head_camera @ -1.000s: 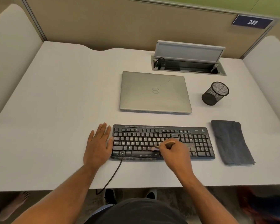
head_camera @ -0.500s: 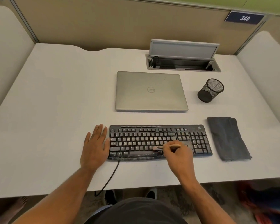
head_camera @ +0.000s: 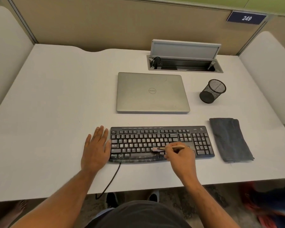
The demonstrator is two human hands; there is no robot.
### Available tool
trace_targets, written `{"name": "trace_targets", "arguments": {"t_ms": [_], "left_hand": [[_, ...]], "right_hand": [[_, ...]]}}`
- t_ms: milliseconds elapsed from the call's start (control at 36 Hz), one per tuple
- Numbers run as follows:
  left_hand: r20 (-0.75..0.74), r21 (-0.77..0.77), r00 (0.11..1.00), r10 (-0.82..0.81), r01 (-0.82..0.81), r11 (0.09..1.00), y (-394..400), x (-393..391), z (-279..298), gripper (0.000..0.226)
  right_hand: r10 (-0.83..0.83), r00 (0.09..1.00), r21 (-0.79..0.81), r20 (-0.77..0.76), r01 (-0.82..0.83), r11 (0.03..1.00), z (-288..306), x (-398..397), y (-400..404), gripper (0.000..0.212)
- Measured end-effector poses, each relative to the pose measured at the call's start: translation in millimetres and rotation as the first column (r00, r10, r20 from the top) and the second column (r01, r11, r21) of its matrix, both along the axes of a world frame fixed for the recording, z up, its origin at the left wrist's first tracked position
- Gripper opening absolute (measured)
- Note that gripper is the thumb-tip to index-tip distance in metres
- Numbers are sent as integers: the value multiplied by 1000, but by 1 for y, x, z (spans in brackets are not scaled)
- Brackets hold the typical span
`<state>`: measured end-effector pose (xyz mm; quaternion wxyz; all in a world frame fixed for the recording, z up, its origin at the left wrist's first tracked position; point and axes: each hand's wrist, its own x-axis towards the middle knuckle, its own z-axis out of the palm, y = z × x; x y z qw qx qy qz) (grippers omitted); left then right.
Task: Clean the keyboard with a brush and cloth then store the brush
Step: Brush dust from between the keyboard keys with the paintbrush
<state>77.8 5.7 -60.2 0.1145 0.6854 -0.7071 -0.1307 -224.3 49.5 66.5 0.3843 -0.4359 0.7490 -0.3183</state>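
Observation:
A dusty black keyboard (head_camera: 148, 139) lies near the front of the white desk (head_camera: 56, 112). My right hand (head_camera: 181, 157) pinches a small brush (head_camera: 164, 148) with a pale wooden handle; its bristles touch the lower key rows just above the space bar. My left hand (head_camera: 95, 148) lies flat on the desk with straight fingers, pressed against the keyboard's left edge. A folded dark grey cloth (head_camera: 228, 139) lies to the right of the keyboard. A black mesh pen cup (head_camera: 212, 93) stands behind the cloth.
A shut silver laptop (head_camera: 152, 92) lies behind the keyboard. Behind it a cable hatch (head_camera: 184, 63) in the desk stands open with its lid up. The keyboard cable (head_camera: 110, 180) runs off the front edge. Partition walls close in the desk at back and sides.
The brush and my right hand have shifted slightly along the lower key rows. My left hand has stayed flat against the keyboard's left edge. The camera view has drifted a little.

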Motion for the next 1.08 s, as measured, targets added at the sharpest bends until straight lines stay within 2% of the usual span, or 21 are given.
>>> {"name": "trace_targets", "arguments": {"t_ms": [111, 333, 389, 444, 528, 639, 722, 861, 972, 1083], "left_hand": [[-7, -11, 1000, 0, 0, 1000, 0, 0, -1, 67], [-13, -6, 1000, 6, -6, 1000, 0, 0, 0, 68], [-12, -5, 1000, 7, -7, 1000, 0, 0, 0, 69], [-3, -2, 1000, 4, -4, 1000, 0, 0, -1, 69], [-1, 4, 1000, 2, -2, 1000, -1, 0, -1, 69], [-4, 3, 1000, 3, -3, 1000, -1, 0, -1, 70], [-6, 9, 1000, 4, -3, 1000, 0, 0, 0, 71], [-7, 9, 1000, 1, -1, 1000, -1, -1, 0, 72], [7, 6, 1000, -4, 4, 1000, -1, 0, -2, 71], [6, 11, 1000, 0, 0, 1000, -1, 0, -2, 71]], "right_hand": [[93, 995, 52, -41, -91, 995, -6, 12, 1, 18], [53, 979, 18, -197, -51, 999, 2, -17, 0, 27], [27, 983, -12, -182, -30, 999, 4, -20, -1, 22], [8, 995, -33, -99, -12, 999, 6, -15, -1, 17], [48, 999, 2, -5, -48, 999, 3, 0, 0, 15], [98, 992, 54, -82, -94, 994, -6, 2, 4, 14], [65, 989, 54, -130, -59, 997, -6, -15, 1, 17], [-23, 974, 30, -226, 30, 999, 1, -40, -3, 33], [-30, 989, -19, -145, 28, 999, 4, -31, -2, 26], [67, 991, 32, -116, -63, 997, -4, -14, -2, 17]]}}
